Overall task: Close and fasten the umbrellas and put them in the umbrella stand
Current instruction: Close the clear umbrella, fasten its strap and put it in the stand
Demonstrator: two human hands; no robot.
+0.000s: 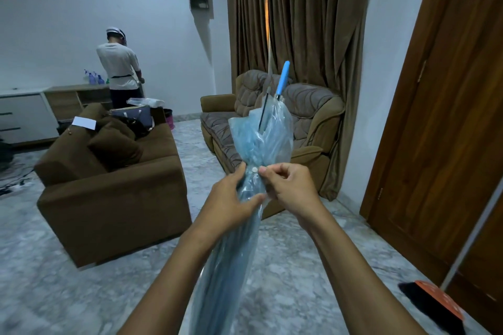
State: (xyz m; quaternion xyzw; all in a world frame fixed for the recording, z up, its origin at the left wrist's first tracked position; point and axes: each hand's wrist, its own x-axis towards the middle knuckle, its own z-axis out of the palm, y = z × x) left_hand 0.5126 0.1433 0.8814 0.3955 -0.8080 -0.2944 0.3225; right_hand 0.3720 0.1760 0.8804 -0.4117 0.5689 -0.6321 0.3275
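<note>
A translucent light-blue umbrella (pixel 261 141) is folded shut and held upright in front of me, its blue handle (pixel 283 76) pointing up and away. My left hand (pixel 231 198) wraps around the gathered canopy at mid-length. My right hand (pixel 288 185) pinches the thin fastening strap beside a small white snap button (pixel 254 169) on the canopy. The umbrella's lower end runs down between my forearms and out of the frame. No umbrella stand is in view.
A brown sofa (pixel 109 187) stands at left with bags on it. A tan padded armchair (pixel 285 122) sits behind the umbrella, before brown curtains (pixel 299 22). A wooden door (pixel 449 117) is at right, an orange broom head (pixel 435 304) low right. A person (pixel 119 68) stands far left.
</note>
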